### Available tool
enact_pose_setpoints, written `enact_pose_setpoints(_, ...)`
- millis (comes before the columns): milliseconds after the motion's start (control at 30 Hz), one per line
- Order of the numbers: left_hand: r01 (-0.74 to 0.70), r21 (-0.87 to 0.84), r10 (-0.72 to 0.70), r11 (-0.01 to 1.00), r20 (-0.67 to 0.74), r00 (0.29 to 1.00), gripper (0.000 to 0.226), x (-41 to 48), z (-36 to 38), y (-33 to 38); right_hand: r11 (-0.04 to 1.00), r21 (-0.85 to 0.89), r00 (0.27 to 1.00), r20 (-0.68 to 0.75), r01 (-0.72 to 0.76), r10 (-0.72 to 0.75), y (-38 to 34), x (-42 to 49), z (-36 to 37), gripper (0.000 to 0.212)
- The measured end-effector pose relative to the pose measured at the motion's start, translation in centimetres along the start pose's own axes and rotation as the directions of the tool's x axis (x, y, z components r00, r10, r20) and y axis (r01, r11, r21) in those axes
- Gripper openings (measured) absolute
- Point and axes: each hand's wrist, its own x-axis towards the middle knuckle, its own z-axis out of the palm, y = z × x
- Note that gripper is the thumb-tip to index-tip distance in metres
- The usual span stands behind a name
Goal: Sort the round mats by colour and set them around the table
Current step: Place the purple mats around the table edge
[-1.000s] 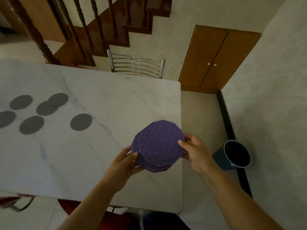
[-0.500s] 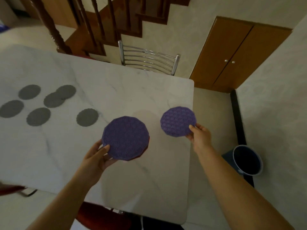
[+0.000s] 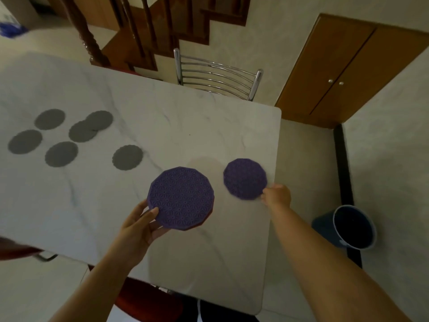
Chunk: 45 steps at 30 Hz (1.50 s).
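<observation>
My left hand point(image 3: 141, 225) holds a stack of purple patterned mats point(image 3: 181, 197) above the white marble table point(image 3: 162, 126); a red edge shows under the stack. A single purple mat point(image 3: 245, 178) lies near the table's right edge, and my right hand point(image 3: 276, 195) pinches its near rim. I cannot tell whether that mat lies flat on the table. Several grey round mats point(image 3: 127, 157) are spread over the left part of the table, two of them overlapping.
A metal chair point(image 3: 217, 76) stands at the table's far side, with a wooden staircase behind it. A blue bucket point(image 3: 348, 226) sits on the floor to the right, near the wall. Wooden cupboard doors point(image 3: 336, 73) are at the back right. A red seat point(image 3: 148, 298) is under the near edge.
Both hands held the purple stack together a second ago. My right hand has since carried one purple mat off to the right and lowered it near the table's right edge.
</observation>
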Motion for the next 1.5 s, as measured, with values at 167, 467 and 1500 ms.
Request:
enact_pose_setpoints(167,-0.006,-0.014,0.006,1.0,0.022,1.0,0.036,-1.1,0.4,-0.3,0.958,-0.118,0.965,0.064,0.26,-0.254,-1.3,-4.2,-1.1,0.032)
enact_pose_setpoints(467,0.006,-0.033,-0.003,0.999,0.097,0.995,0.033,-2.7,-1.8,0.3,0.828,-0.012,0.695,0.551,0.56,-0.462,-2.6,-18.5,3.5,0.053)
enact_pose_setpoints(1500,0.038,0.081,-0.045,0.996,0.084,0.995,0.029,-3.2,-23.0,14.9,0.786,0.618,0.997,0.056,0.001,-0.046,3.7,-27.0,12.7,0.012)
